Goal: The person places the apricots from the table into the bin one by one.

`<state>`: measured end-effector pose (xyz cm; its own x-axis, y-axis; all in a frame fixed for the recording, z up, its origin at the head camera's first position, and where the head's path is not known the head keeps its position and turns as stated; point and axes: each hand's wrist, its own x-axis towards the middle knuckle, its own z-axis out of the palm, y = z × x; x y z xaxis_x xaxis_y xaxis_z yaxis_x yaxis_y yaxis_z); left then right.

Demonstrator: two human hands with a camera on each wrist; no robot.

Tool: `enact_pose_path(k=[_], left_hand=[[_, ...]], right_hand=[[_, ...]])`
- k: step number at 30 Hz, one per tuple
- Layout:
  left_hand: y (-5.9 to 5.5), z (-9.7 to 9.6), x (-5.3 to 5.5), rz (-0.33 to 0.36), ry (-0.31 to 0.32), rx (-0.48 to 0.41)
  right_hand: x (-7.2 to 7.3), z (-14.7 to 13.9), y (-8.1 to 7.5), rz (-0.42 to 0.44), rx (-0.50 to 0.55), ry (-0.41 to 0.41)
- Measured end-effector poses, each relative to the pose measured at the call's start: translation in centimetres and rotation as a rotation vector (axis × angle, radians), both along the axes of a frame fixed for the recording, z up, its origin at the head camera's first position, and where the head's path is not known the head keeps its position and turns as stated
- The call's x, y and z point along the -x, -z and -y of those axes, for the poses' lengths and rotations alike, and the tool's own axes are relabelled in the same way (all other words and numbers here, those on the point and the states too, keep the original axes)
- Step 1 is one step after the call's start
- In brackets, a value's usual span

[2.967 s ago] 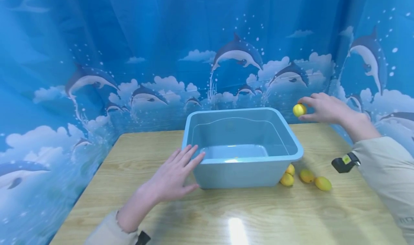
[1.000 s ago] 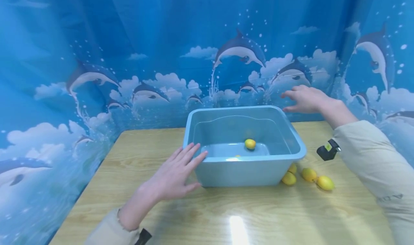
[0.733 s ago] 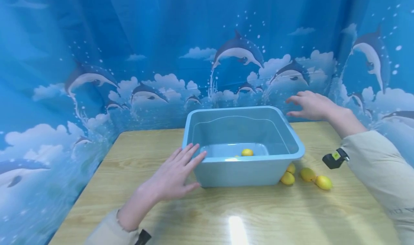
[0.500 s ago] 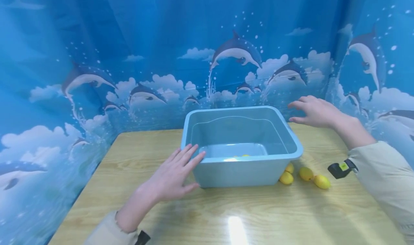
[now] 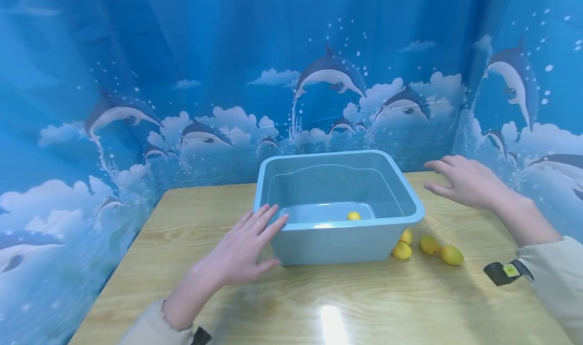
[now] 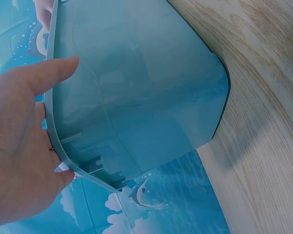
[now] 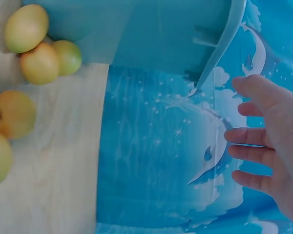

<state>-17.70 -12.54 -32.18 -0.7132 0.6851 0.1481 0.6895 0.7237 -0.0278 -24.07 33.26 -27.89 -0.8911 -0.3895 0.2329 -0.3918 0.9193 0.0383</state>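
A light blue plastic bin stands on the table. My left hand rests on its near-left rim with straight, spread fingers; in the left wrist view the thumb lies along the bin's outer wall. A yellow fruit like a small mango shows inside the bin, partly behind the front rim. Beyond the bin's right side, my right hand hangs in the air, fingers relaxed and holding nothing. Below it, several similar yellow-green fruits, such as this mango-like one, lie on the table beside the bin.
The wooden table ends at a blue curtain printed with dolphins, close behind the bin. Two of the loose fruits lie a little apart from those against the bin's right wall.
My right hand held a yellow fruit three seconds ago; the fruit then appeared loose in the bin and rolled about. That hand has since moved right and down. The left hand has stayed put.
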Motion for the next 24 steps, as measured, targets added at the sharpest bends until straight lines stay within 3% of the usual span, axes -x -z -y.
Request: enact_pose_path(k=[7,24], left_hand=[[-0.1,0.0,-0.2,-0.002,0.001,-0.002],[-0.1,-0.1,-0.2,-0.014,0.011,-0.008]], right_hand=[[-0.8,-1.2,2.4,-0.021,0.017,0.004],[-0.2,-1.3,9.1,-0.162,0.021,-0.254]])
